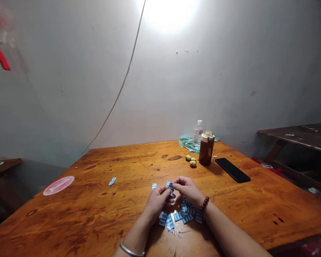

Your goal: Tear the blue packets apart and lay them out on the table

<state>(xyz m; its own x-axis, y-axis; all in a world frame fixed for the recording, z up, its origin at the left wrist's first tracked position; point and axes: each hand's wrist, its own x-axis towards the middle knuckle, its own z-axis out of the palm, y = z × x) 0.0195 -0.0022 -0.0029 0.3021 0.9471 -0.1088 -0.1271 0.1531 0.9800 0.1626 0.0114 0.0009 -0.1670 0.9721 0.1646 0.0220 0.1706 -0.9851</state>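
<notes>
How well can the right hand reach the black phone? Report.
Probably yes: nothing visible blocks the right hand from the black phone, the brown bottle standing to one side, but that hand looks busy with a blue-striped piece.

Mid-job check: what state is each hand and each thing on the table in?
Left hand: pinching a blue-striped piece
Right hand: fingertips on that piece
Loose striped pieces: scattered, some overlapping
Brown bottle: upright, lid on
Clear bottle: upright, capped
Phone: flat
Teal strap: loosely looped
Pink disc: flat
</notes>
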